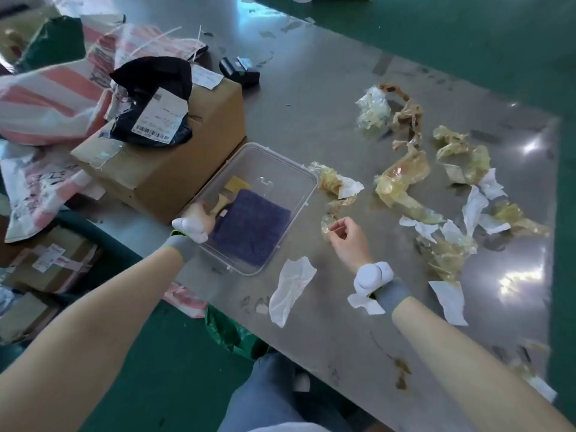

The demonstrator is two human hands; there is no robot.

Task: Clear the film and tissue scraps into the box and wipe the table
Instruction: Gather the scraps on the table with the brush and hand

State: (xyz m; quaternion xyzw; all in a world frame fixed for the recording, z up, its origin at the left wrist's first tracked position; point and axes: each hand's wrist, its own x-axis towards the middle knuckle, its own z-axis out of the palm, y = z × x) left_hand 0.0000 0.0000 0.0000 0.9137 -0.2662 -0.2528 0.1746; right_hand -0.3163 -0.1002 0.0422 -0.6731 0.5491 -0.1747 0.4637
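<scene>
A small film scrap (pixel 327 224) is pinched by the right hand (pixel 349 241) just beside the clear box (pixel 299 169) on the counter (pixel 311 120). The box's near corner is gripped by the left hand (pixel 199 218), fingers curled inside.

No legible text anywhere. Barcode and blurred print on a white shipping label (pixel 159 115) stuck to a black bag (pixel 156 98); more unreadable labels on the cardboard box (pixel 174 163) and on a carton (pixel 51 260) at left.
</scene>
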